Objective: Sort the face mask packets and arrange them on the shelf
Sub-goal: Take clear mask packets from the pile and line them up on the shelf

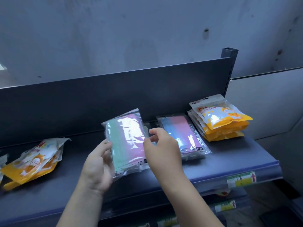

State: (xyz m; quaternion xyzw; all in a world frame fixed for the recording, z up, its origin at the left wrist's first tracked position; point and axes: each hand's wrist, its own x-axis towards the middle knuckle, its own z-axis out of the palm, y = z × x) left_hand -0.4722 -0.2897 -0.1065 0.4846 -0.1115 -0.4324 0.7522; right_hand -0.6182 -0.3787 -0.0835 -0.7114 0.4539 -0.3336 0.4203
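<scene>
A clear packet of pastel green-to-pink masks [126, 141] is held tilted above the dark shelf [229, 161]. My left hand [98, 166] grips its lower left edge. My right hand [162, 148] pinches its right edge with thumb and fingers. Just right of it, a stack of similar clear blue-pink packets [182, 133] lies flat on the shelf. A neat stack of yellow-and-white cartoon packets [221, 120] sits at the shelf's right end. A loose pile of the same yellow packets [32, 161] lies at the left.
The shelf's dark back panel [98, 99] rises behind the packets, with an upright post [228, 66] at the right. Price labels [241, 178] hang on the front rail. A lower shelf [226, 207] shows below. A grey wall stands behind.
</scene>
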